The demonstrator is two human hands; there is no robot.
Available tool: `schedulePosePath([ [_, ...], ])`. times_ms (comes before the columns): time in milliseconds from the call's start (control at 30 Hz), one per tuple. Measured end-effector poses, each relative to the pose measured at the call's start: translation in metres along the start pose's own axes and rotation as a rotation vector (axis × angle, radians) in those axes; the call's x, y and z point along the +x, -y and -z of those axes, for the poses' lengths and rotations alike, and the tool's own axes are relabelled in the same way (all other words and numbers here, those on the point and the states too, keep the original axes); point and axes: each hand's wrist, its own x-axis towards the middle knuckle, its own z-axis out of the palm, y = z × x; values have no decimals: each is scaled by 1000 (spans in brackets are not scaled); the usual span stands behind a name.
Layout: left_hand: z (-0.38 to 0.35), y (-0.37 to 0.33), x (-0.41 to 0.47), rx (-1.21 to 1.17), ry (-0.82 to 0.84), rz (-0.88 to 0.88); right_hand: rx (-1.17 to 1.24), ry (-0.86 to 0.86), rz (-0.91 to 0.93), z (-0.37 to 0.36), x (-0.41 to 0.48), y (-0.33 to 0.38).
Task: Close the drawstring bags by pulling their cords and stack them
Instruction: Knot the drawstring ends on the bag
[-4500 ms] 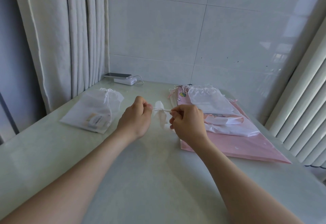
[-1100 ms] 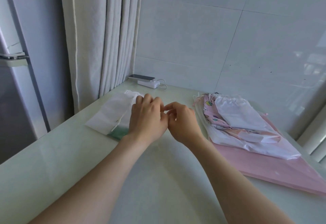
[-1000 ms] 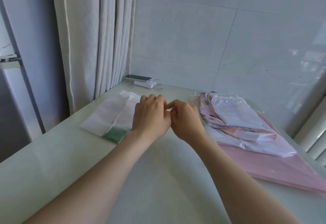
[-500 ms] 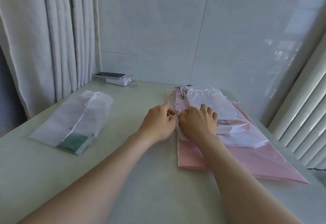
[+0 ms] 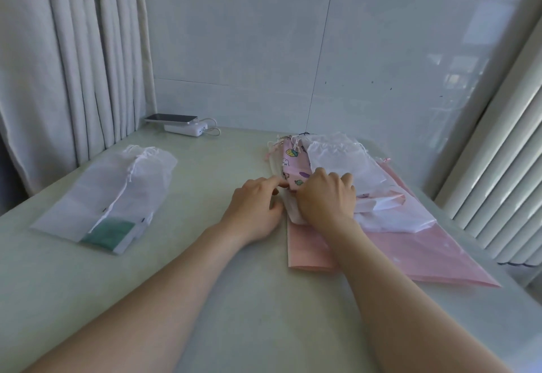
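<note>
Both hands have left the finished stack (image 5: pixel 117 190) at 10 o'clock on the tabletop (image 5: pixel 205 299) for the unclosed pile (image 5: pixel 381 255) at 1 o'clock. The right hand (image 5: pixel 325 196) curls onto a white bag (image 5: pixel 293 215). The left hand (image 5: pixel 255 205) touches the patterned bag (image 5: pixel 293 164), but its grip is unclear. Judging by this, the next bag is starting.

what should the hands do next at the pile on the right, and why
Probably lift one bag free of the pile to draw it shut. The left hand and right hand both sit at the pile's near-left edge, by the pink patterned bag; whether either grips yet is unclear. White bags with gathered tops lie apart on the left.
</note>
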Motion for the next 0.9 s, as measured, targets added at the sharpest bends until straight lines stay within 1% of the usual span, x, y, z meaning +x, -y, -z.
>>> schedulePosePath([
  [100, -2, 0, 0, 52, 22, -31, 96, 6, -50, 5, 3, -6],
  [167, -5, 2, 1, 93, 33, -47, 112, -10, -81, 6, 5, -8],
  [267, -8, 4, 2, 115, 33, -58, 17, -48, -79, 6, 8, -10],
  [367, -8, 5, 1, 110, 44, -58, -99, -95, 14, 4, 5, -8],
  [433, -6, 5, 1, 74, 49, -54, -147, -171, 82, 4, 1, -4],
  [467, -6, 6, 1, 19, 35, -50, -163, -226, 108, 4, 0, -3],
  [500, -5, 7, 3, -54, 4, -33, -166, -295, 135, 4, -1, -3],
  [567, -1, 8, 5, -196, -111, 33, -142, -442, 200, 3, 0, -1],
  [633, 7, 10, 7, -287, -222, 123, -42, -551, 278, 3, -1, 3],
  [700, 20, 13, 9, -345, -273, 199, 111, -565, 328, 5, -4, 10],
  [800, 48, 20, 11, -436, -298, 312, 331, -525, 368, 9, -14, 22],
  [900, 70, 23, 7, -569, -298, 370, 525, -407, 410, 11, -28, 31],
])
